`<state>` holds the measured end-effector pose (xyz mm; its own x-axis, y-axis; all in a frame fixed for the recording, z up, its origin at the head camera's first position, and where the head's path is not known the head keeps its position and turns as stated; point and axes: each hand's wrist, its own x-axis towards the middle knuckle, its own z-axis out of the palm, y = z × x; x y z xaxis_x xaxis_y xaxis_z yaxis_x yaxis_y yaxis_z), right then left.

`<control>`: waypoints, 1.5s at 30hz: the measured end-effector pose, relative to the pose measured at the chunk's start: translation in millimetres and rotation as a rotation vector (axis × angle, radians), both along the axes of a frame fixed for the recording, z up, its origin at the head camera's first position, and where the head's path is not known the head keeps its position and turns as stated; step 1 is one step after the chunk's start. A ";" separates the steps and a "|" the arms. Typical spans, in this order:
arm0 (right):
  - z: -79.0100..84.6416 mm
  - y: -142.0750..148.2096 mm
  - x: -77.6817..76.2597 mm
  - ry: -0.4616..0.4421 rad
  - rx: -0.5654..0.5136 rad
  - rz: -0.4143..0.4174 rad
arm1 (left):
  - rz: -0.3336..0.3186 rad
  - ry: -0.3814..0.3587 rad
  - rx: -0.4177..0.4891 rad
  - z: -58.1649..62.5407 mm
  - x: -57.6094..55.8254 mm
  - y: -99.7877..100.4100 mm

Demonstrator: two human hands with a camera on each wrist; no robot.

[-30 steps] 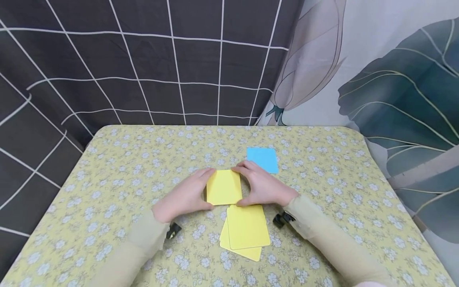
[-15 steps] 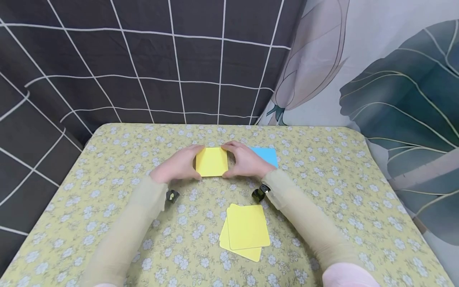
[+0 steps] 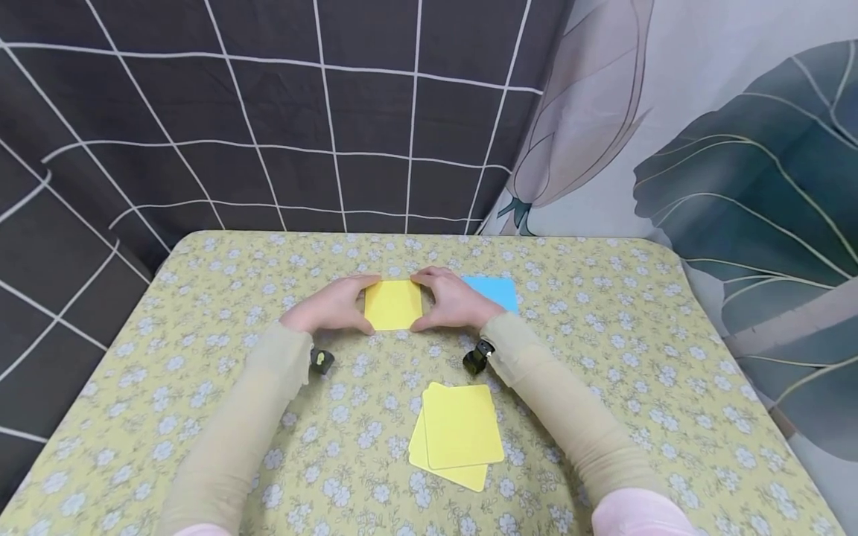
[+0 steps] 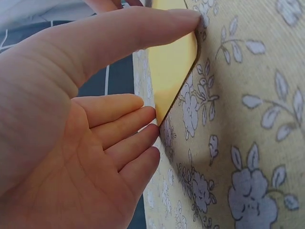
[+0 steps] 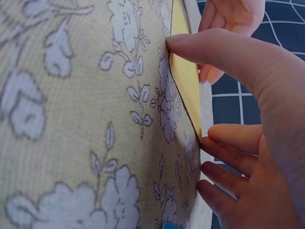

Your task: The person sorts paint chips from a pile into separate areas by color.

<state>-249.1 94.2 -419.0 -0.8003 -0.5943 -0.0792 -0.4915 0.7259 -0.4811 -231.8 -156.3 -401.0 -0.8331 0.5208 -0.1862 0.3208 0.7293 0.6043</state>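
A square yellow card is held flat by both hands toward the far side of the table. My left hand grips its left edge, thumb at the near corner and fingers at the far one. On the opposite edge my right hand grips it the same way. Both wrist views show the card right at the flowered cloth, with the thumb tips at its near corners. Behind the right hand lies a blue card, partly covered by that hand.
Closer to the front, more yellow cards lie overlapped and fanned askew on the flowered tablecloth. A dark curtain with white grid lines hangs behind the table, and a leaf-patterned one on the right.
Both hands have carried the yellow card away from the fanned yellow cards, farther back and slightly left. Over the last half second it has barely shifted. The fanned cards stayed put.
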 end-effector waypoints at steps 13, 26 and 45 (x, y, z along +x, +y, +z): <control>30.1 6.3 15.8 0.056 -0.059 0.021 | 0.050 0.120 0.018 14.6 17.4 6.2; 53.1 30.2 43.3 0.158 -0.041 0.049 | 0.053 0.191 0.077 41.2 57.9 19.6; 53.5 75.3 93.9 0.158 -0.039 0.048 | -0.048 0.228 0.071 31.8 108.5 42.3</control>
